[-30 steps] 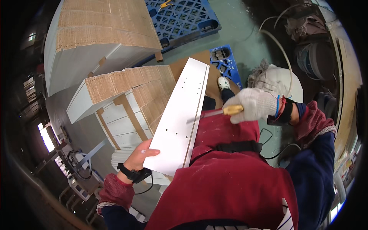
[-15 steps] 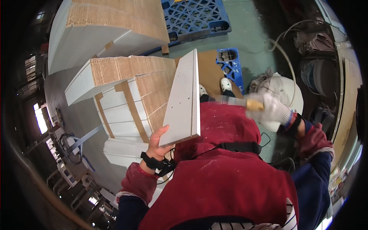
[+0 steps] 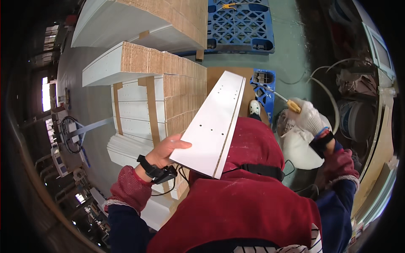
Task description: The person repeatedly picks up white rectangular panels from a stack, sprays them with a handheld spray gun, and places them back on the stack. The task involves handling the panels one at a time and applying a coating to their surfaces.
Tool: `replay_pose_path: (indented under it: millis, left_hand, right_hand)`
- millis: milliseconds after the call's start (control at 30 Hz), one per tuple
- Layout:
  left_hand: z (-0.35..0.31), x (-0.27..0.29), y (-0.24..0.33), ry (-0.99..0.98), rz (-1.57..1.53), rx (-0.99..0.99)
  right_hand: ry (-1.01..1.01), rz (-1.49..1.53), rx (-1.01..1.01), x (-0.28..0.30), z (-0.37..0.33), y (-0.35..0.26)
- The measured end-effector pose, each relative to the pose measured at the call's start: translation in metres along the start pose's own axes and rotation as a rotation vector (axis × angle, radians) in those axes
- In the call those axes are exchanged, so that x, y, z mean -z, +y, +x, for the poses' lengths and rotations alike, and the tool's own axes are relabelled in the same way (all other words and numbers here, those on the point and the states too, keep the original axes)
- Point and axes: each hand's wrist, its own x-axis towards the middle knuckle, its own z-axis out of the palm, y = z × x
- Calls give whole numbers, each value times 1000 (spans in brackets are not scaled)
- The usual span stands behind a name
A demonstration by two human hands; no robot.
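Standing beyond the bare left hand (image 3: 166, 150), stacked boards (image 3: 179, 95) show raw brown edges. Its thumb and fingers clamp the near end of a white drilled panel (image 3: 213, 120) — tilted before the red apron (image 3: 249, 198). Rightward, the gloved right hand (image 3: 309, 117) is closed round a yellow-handled tool (image 3: 293, 106) — apart from the panel.

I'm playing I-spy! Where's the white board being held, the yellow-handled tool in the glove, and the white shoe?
White board (image 3: 214, 119): head view, middle of its white face.
Yellow-handled tool (image 3: 294, 106): head view, on the handle.
White shoe (image 3: 254, 108): head view, on its top.
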Motion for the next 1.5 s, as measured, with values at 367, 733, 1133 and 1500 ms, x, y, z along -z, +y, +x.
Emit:
replay_pose_path:
  millis: [367,733,1133,1500]
  left_hand:
    - [-122,38,-64,299,-218,-152]
    - [-162,-20,-237,840,-659,-823]
    - [-98,131,-290,1114,-939,-1134]
    - [-10,196,-344,1172,-1024,-1045]
  right_hand:
    - [-262,55,-8,-13,31,90]
    - [-473,106,-232,-21,78,48]
    - [-558,26,-147,-68,133,-47]
    - [-621,-51,-267,-63,122,-45]
